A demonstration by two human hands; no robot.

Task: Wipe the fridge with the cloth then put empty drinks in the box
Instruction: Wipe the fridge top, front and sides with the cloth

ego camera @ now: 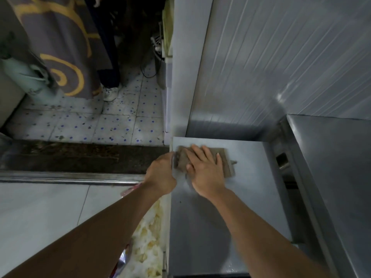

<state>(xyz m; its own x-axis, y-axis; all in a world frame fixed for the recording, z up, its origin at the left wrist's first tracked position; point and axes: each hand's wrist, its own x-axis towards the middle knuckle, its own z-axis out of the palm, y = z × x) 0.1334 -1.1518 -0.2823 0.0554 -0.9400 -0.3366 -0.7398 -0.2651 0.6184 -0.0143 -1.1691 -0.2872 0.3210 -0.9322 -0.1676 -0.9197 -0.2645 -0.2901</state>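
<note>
A brown-grey cloth lies flat on the far left corner of the fridge's grey metal top. My right hand presses down on the cloth with fingers spread and flat. Just left of it, my left hand is curled around the left edge of the fridge top, touching the cloth's left end. No drinks and no box are in view.
A ribbed grey wall rises behind the fridge, and a steel counter stands to its right. Left of the fridge lies a tiled floor with a dark threshold. A person's legs and white shoe stand near a patterned curtain.
</note>
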